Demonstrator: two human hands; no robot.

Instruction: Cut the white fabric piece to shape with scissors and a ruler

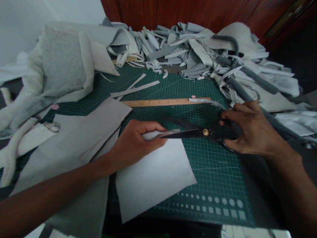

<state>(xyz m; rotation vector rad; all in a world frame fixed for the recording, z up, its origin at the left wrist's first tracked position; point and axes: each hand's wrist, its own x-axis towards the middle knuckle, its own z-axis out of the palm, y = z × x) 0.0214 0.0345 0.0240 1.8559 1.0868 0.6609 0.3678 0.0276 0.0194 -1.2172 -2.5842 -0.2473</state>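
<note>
My left hand (pixel 143 137) pinches a white piece of fabric or leather (pixel 156 177), with its upper edge folded between thumb and fingers and the rest hanging over the mat. In my right hand (pixel 244 127) are black-handled scissors (pixel 193 133) with a brass pivot screw. The blades are spread apart; the lower one lies against the folded edge beside my left fingertips. Below both hands lies a green cutting mat (pixel 213 165) with a grid. Behind the blades rests a wooden ruler (pixel 158 102), and a narrow white strip (pixel 205 100) curls over its right end.
Large pale sheets (pixel 86 132) lie left of my left hand. Two cut strips (pixel 136 88) cross behind the ruler. Rolled and bundled grey-white scraps (pixel 170 46) line the back. A scrap pile (pixel 267 76) stands at the right, a thick folded cloth (pixel 61 62) at the left.
</note>
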